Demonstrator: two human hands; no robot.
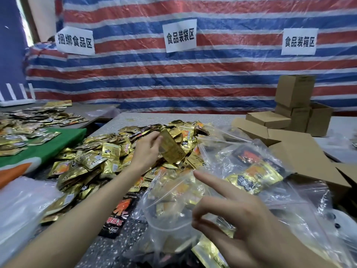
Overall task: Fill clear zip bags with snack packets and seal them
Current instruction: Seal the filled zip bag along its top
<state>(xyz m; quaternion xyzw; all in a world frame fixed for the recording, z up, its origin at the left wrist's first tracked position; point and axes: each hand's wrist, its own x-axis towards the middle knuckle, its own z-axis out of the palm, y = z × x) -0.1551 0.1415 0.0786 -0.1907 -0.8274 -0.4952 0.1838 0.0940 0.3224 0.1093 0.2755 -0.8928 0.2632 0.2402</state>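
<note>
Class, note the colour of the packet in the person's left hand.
Shiny gold: the packet held by the left hand, head view.

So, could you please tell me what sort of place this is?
Probably a makeshift food-packing workshop: paper signs on the tarp mark food bundling, bagging and boxing zones, gold packets lie heaped on the table, and cardboard boxes stand stacked at right.

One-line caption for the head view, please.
Left hand holds a gold packet over the pile; right hand pinches a clear zip bag.
</note>
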